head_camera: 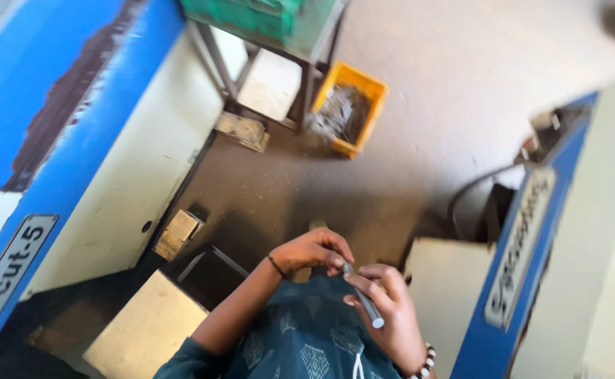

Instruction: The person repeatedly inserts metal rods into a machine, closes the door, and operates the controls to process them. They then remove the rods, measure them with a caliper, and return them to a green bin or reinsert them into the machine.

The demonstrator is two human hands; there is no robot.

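Nearest — your right hand [384, 316], palm up against your patterned teal shirt [307, 337], fingers curled loosely around a short grey metal rod [365, 303]. The rod lies slantwise across the fingers, one blunt end pointing toward you, likely so it rests steady in the cradle of the hand. A bead bracelet [425, 363] sits at that wrist.

Next — your left hand [314, 250], fingers bent and pinched on the rod's far end, apparently steadying or turning it; a thin dark band [275, 265] circles the wrist.

Below the hands: a dusty concrete floor [419, 91], a pale flat block [146, 330] and a small tan box [178, 234] beside the left machine's base.

Either side: blue-and-cream machine housings, left [76, 133] and right [525, 281], leaving you a narrow aisle.

Farthest: a yellow crate [363, 95] of metal scrap on the floor, beside a green-topped steel stand [265, 21].
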